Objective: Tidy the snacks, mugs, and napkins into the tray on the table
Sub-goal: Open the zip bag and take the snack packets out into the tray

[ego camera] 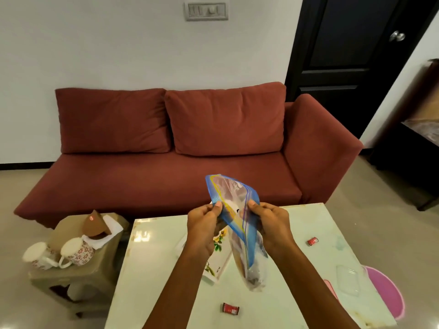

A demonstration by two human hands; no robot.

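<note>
Clear plastic with a blue zip edge, the snack bag (237,210) hung above the table (154,269). My left hand (204,224) and right hand (273,224) each pinched one side of its mouth, fingers curled on the film. I judged little done: what showed of the floral tray (213,267) under my wrists held nothing. A near red packet (230,308) and a far red packet (312,241) lay loose on the table. One mug (77,251), a second mug (38,255) and the napkins (111,227) stood on the side stool (71,281).
</note>
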